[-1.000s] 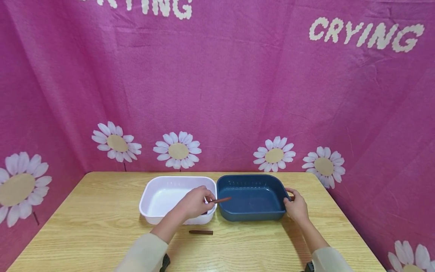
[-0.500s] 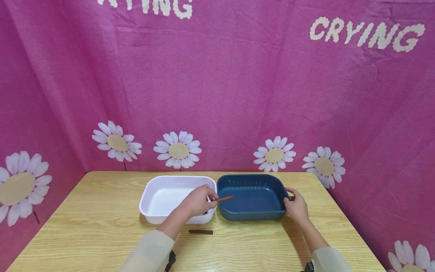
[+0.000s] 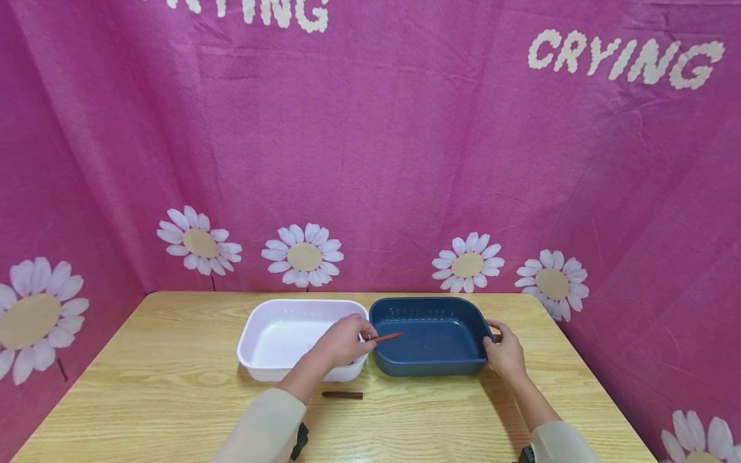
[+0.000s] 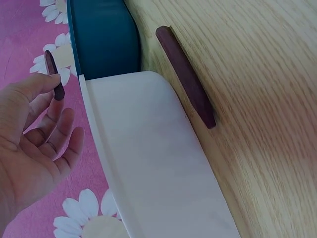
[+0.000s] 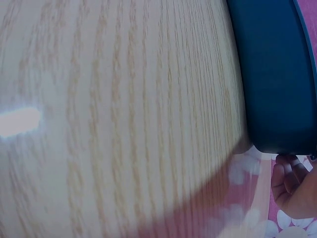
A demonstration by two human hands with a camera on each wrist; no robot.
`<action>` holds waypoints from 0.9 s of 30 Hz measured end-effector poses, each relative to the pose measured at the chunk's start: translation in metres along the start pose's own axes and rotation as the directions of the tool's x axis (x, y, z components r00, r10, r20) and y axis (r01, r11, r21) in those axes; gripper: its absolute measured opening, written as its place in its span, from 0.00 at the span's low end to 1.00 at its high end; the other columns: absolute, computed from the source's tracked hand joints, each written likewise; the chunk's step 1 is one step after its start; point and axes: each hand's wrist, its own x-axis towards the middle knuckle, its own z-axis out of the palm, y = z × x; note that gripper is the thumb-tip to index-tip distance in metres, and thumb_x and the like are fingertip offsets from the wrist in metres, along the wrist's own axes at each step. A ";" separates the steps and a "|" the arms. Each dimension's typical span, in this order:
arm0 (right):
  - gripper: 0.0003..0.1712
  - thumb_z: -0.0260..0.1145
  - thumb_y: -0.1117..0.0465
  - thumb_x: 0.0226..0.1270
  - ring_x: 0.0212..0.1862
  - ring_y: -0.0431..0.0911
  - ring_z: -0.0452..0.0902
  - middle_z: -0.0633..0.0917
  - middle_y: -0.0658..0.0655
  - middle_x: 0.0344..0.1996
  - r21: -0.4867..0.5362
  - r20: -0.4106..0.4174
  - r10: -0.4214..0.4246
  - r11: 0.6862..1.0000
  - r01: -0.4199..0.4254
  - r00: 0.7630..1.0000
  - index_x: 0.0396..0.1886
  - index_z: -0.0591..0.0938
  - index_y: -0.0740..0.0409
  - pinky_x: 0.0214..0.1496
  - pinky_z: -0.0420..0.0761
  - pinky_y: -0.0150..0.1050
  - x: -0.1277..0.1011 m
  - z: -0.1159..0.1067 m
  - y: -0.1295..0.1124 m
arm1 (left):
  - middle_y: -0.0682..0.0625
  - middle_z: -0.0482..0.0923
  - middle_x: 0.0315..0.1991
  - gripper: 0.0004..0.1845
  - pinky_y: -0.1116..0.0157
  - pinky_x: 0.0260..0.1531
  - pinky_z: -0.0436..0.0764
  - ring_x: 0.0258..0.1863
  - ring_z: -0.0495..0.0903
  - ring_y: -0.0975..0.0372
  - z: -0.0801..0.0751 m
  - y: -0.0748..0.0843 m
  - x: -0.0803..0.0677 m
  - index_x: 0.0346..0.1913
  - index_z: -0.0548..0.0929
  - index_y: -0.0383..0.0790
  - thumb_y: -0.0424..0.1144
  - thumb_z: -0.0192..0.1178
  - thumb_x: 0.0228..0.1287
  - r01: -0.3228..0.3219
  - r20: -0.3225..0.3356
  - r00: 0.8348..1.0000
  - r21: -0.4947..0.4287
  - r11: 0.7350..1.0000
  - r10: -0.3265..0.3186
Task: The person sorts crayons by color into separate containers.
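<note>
Head view shows the left hand [image 3: 343,342] pinching a short reddish-brown wooden stick [image 3: 386,337] at one end, between thumb and fingertips. Compared with the frame a second earlier, this hand has advanced slightly toward the dark blue plastic rectangular tub [image 3: 429,335], and the stick's free end now reaches further over the tub's interior, past the rim nearest the hand. The stick is in the air, not resting on the tub floor. Judged from this shift, the transfer into the blue tub is nearly complete, with only the release outstanding.

Left wrist view confirms the pinch: the stick [image 4: 52,74] sits at the fingertips while the other fingers lie relaxed.

The right hand [image 3: 505,352] has not moved; its fingers curl round the blue tub's far end wall, steadying it.

A second, identical reddish-brown stick [image 3: 342,395] lies flat on the light wooden table [image 3: 145,399], just on the near side of the white plastic rectangular tub [image 3: 272,337], below the left forearm.
</note>
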 end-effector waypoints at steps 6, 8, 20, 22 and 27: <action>0.24 0.54 0.66 0.64 0.39 0.56 0.75 0.77 0.70 0.40 0.001 -0.001 0.000 1.000 0.000 1.000 0.61 0.69 0.64 0.30 0.72 0.33 0.000 0.000 0.000 | 0.51 0.77 0.31 0.06 0.67 0.35 0.74 0.32 0.72 0.64 0.002 0.002 0.003 0.36 0.87 0.39 0.36 0.62 0.58 -0.018 0.005 1.000 0.001 1.000 0.018; 0.25 0.54 0.66 0.64 0.39 0.56 0.74 0.77 0.70 0.40 -0.001 -0.002 0.002 1.000 -0.002 1.000 0.61 0.69 0.64 0.30 0.72 0.33 0.000 0.000 0.000 | 0.51 0.77 0.31 0.07 0.67 0.36 0.74 0.32 0.72 0.63 0.003 0.003 0.004 0.37 0.86 0.39 0.36 0.62 0.58 -0.011 0.010 1.000 0.003 1.000 0.011; 0.25 0.53 0.66 0.65 0.41 0.56 0.74 0.78 0.70 0.42 -0.008 -0.010 0.011 1.000 -0.011 1.000 0.62 0.69 0.64 0.31 0.72 0.32 0.001 0.001 0.001 | 0.52 0.78 0.32 0.08 0.66 0.37 0.75 0.34 0.73 0.64 0.006 0.009 0.011 0.38 0.86 0.41 0.38 0.62 0.58 0.020 0.021 1.000 0.017 1.000 -0.021; 0.25 0.53 0.66 0.64 0.41 0.56 0.74 0.78 0.70 0.42 -0.011 -0.009 0.012 1.000 -0.012 1.000 0.62 0.69 0.64 0.31 0.72 0.32 0.001 0.001 0.001 | 0.52 0.78 0.32 0.08 0.67 0.36 0.75 0.34 0.72 0.64 0.007 0.009 0.012 0.38 0.86 0.41 0.38 0.62 0.59 0.022 0.028 0.999 0.014 1.000 -0.023; 0.25 0.53 0.66 0.64 0.41 0.56 0.74 0.77 0.69 0.42 -0.016 -0.006 0.016 1.000 -0.016 1.000 0.62 0.69 0.63 0.31 0.73 0.32 0.000 0.001 0.001 | 0.53 0.81 0.32 0.08 0.69 0.32 0.74 0.31 0.72 0.66 0.011 0.009 0.016 0.40 0.86 0.40 0.37 0.61 0.59 0.024 0.055 0.998 -0.009 1.000 -0.024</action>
